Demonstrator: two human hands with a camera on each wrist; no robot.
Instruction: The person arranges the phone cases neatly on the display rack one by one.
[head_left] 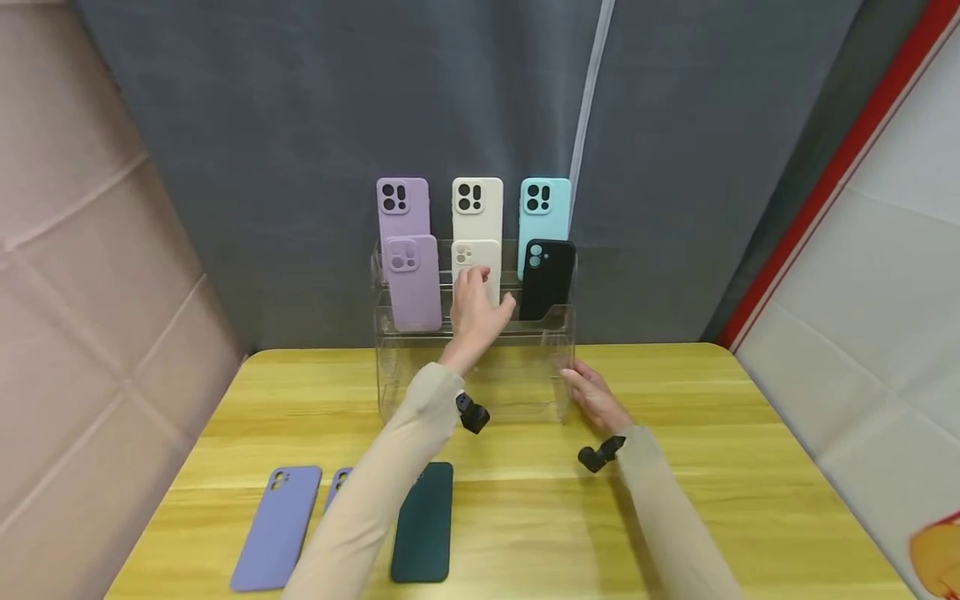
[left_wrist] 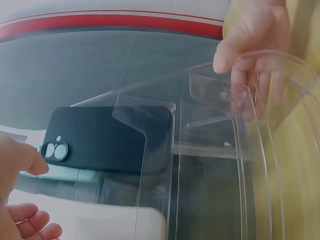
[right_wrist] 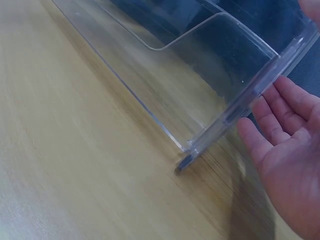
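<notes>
A clear tiered stand (head_left: 472,375) holds several phone cases in two rows. My left hand (head_left: 478,317) is at the white case (head_left: 487,252) in the front row, fingers over its face and thumb apart; whether they touch is unclear. In the left wrist view, this hand (left_wrist: 20,175) is loosely bent beside the white case (left_wrist: 115,220) and the black case (left_wrist: 110,135). At the stand's right side, my right hand (head_left: 596,396) rests its fingers against the clear panel, and in the right wrist view the hand (right_wrist: 295,145) touches the panel's edge.
Purple cases (head_left: 415,283) stand at the stand's left, with a turquoise case (head_left: 545,217) behind the black one. On the wooden table (head_left: 712,467) lie a blue-violet case (head_left: 277,529), another partly under my left sleeve (head_left: 341,481), and a dark green case (head_left: 423,529). A grey curtain hangs behind.
</notes>
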